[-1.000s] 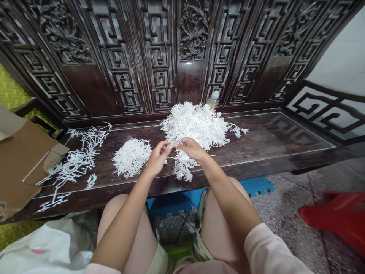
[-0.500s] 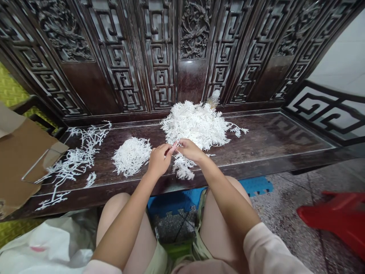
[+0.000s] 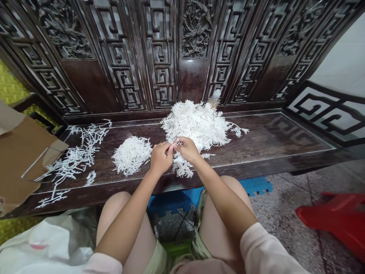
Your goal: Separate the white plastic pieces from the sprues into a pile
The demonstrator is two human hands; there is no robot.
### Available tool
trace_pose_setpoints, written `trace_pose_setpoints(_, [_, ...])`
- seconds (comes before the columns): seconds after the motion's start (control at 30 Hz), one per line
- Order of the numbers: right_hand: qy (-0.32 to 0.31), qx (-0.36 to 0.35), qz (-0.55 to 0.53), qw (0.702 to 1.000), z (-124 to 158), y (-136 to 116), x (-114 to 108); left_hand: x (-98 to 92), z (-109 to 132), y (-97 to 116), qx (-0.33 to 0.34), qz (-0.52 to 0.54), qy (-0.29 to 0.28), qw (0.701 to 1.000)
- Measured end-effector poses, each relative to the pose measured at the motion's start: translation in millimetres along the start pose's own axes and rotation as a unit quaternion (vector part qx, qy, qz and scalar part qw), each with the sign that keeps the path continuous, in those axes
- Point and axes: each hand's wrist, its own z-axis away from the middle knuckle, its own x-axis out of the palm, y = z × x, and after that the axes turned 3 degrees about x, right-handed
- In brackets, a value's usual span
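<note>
Dark bench [image 3: 270,140] beneath, white sprig [image 3: 178,142] sits between both hands [image 3: 161,156] [image 3: 188,149].

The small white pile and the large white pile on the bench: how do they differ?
The large pile is wider and higher than the small pile. The large pile looks bushy; the small pile looks spiky. A bottle is just behind the large pile, none behind the small pile. Both are white, on the wooden bench.

On my monitor I see a glossy wooden bench [image 3: 270,140], rough sprigs [image 3: 196,121] like matt plastic, smooth matt cardboard [image 3: 23,163]
</note>
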Motion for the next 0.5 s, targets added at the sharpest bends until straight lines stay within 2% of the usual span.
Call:
trace_pose_setpoints(0.2, [0.042, 0.002, 0.022, 0.999, 2, -5, 16, 8.7, 2, -9, -0.015, 0.000, 0.040, 0.999])
trace_pose_setpoints(0.3, [0.076, 0.011, 0.046, 0.996, -2, 2, 19, 8.5, 6, -1, -0.002, -0.005, 0.049, 0.999])
trace_pose_setpoints(0.37, [0.130, 0.041, 0.073, 0.988, -10, 12, 11, 6.2, 9, 8, 0.017, 0.007, 0.050, 0.999])
trace_pose_setpoints(0.43, [0.194, 0.108, 0.085, 0.971, -21, 22, -1, 2.5, 9, 11, 0.017, 0.028, 0.044, 0.999])
trace_pose_setpoints(0.5, [0.169, 0.110, 0.068, 0.977, -28, 29, -13, -2.9, 4, 0, -0.042, 0.041, 0.022, 0.998])
